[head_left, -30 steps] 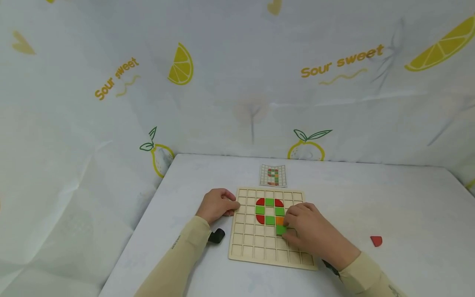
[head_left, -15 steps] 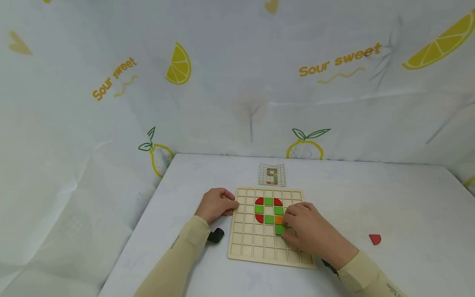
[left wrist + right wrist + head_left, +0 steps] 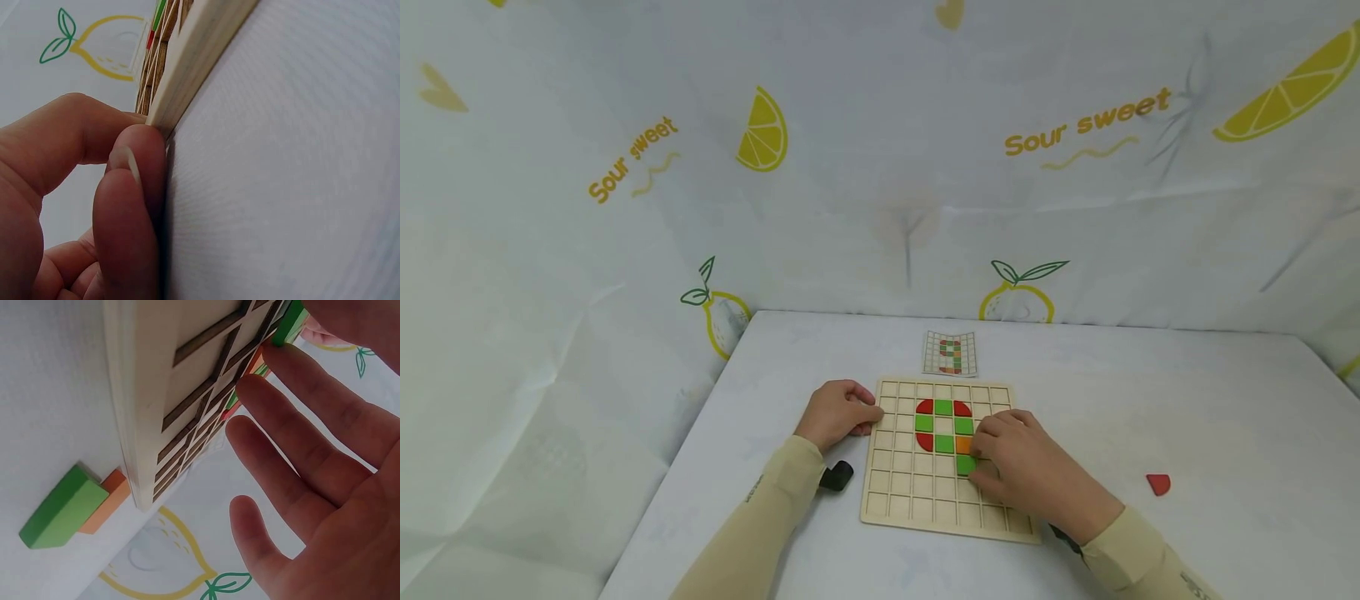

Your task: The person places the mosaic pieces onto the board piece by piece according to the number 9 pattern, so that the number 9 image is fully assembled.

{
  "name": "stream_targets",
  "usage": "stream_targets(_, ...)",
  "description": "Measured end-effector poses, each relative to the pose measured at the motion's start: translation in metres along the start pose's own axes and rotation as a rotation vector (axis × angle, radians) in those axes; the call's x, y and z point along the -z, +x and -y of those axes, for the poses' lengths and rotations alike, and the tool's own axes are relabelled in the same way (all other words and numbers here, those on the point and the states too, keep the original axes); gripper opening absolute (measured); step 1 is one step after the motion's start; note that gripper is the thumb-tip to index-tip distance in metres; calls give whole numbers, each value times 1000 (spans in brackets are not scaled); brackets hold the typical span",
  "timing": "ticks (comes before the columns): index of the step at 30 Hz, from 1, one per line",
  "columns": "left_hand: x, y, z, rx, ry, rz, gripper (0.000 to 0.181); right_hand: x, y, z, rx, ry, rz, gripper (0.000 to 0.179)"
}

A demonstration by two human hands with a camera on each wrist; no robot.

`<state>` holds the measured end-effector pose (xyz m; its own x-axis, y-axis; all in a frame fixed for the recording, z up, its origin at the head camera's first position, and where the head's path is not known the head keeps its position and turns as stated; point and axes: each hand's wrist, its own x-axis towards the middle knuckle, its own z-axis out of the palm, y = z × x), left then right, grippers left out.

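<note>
A wooden grid board (image 3: 923,508) lies on the table, with red rounded tiles, green square tiles and an orange tile (image 3: 964,445) set in a ring. My left hand (image 3: 842,414) holds the board's left edge, the fingertips right at the rim in the left wrist view. Over the board's right side, my right hand (image 3: 1026,467) pinches a green tile (image 3: 966,466) just below the orange one. In the right wrist view this green tile (image 3: 289,324) sits between thumb and index finger, while the other fingers reach loosely over the grid.
Behind the board lies a pattern card (image 3: 950,354). A red rounded tile (image 3: 1158,484) rests on the table at the right. Beside the board, the right wrist view shows another green tile (image 3: 62,509) and an orange tile (image 3: 105,503). A white printed cloth hangs behind the table.
The head view has shifted very slightly. Both hands and the green tile keep their places on the board.
</note>
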<state>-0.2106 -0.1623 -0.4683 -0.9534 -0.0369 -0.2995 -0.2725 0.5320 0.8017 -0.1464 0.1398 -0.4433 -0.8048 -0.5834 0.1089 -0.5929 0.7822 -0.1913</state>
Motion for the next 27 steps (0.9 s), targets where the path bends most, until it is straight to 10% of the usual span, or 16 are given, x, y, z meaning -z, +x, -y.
stream_targets(27,0,-1,1,-12,-2,7,22,0,0,2,-10,-22,7,19)
